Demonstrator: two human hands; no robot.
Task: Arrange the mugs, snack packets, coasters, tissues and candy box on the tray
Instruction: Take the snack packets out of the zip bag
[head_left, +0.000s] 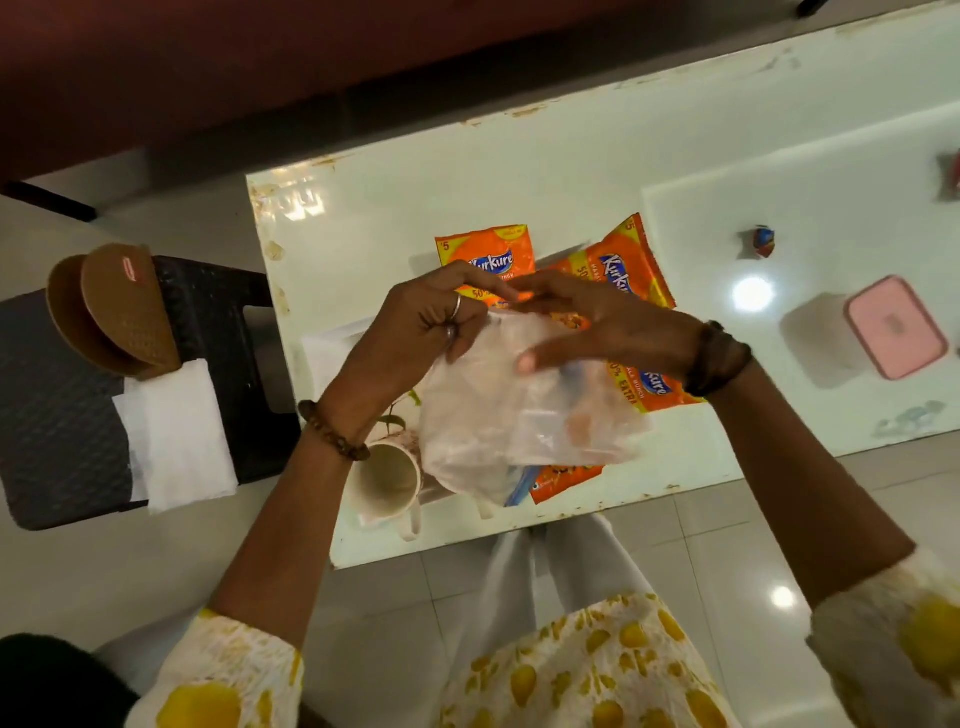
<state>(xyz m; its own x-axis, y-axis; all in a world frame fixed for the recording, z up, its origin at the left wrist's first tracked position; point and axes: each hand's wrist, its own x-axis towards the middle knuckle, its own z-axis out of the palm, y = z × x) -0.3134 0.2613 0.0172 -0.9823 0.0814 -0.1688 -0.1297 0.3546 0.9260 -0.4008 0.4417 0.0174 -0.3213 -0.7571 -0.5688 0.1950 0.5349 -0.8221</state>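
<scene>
Left hand: the left hand (415, 317) is closed, pinching the top edge of a thin clear plastic bag (519, 415).
Right hand: the right hand (597, 325) holds the other side of the bag's top, fingers mostly straight and thumb pressed on the plastic.
Plastic bag: it hangs between both hands, above the white table (519, 171). What is inside is too blurry to tell.
Snack packets: orange packets (631, 273) lie on the table, partly under the bag.
Mug: a cream mug (387, 486) stands on the table's near edge, just under the left wrist.
Coasters: brown coasters (117, 306) sit on a dark stool (57, 415) to the left.
Tissues: white tissues (176, 431) lie on the stool, beside the coasters.
Pink-lidded box: a box (893, 325) sits far right on the table, well apart from the hands.
</scene>
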